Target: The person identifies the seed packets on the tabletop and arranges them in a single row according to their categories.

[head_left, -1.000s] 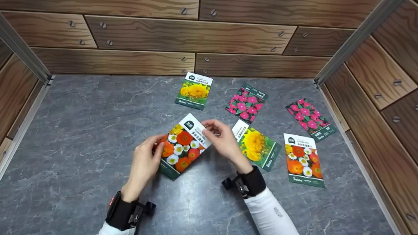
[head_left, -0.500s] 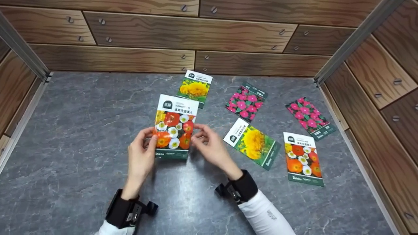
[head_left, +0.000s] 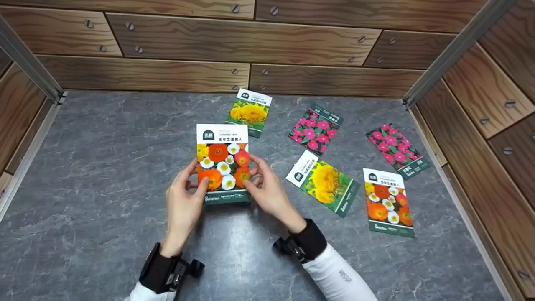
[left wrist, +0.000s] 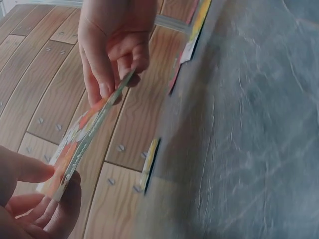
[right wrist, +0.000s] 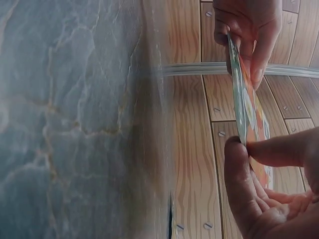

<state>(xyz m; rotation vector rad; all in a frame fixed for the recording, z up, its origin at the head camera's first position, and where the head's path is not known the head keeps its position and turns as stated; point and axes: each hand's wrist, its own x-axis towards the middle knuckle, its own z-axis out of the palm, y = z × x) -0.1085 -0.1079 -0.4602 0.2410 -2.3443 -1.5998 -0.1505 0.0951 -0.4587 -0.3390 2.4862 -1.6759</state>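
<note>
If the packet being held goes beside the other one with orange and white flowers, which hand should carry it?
Probably the right hand. It and the left hand both pinch the held packet, but the match lies to the right, so the left would have to reach across.

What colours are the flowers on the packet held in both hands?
Held packet: orange, red, white and some yellow, clearest in the head view.
</note>
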